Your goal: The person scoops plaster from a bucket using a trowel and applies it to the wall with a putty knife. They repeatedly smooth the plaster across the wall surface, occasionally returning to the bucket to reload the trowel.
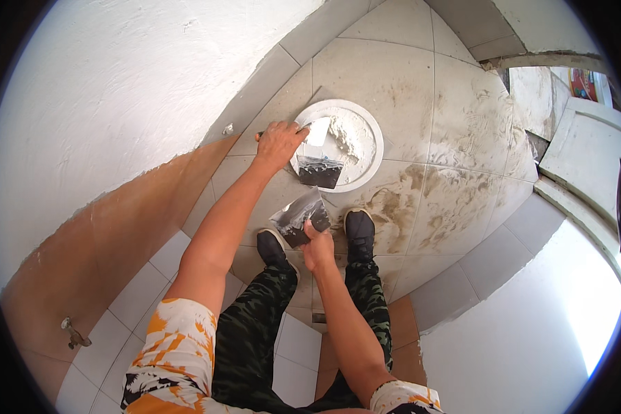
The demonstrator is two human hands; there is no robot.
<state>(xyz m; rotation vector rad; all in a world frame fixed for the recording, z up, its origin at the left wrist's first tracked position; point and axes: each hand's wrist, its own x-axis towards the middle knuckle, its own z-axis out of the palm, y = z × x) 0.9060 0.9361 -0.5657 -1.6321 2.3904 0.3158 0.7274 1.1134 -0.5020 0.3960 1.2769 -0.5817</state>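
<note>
A round white plastic lid (367, 169) rests on the floor, with white paste (345, 138) piled on it and a dark flat spreader (317, 176) at its lower part. My left hand (281, 143) is closed on a scraper (316, 130) with a pale blade over the lid's left side; most of its handle is hidden by the fingers. Lower down, my right hand (316, 245) grips a second dark flat spreader (297, 215), smeared with white paste, above my shoes.
Stained tiles (455, 200) surround the lid. A white wall (117, 83) with a tiled base rises at left, a tap (72, 333) low on it. At right are a step (500, 248), a white door panel (579, 152) and a red container (583, 84). My shoes (359, 234) stand below the lid.
</note>
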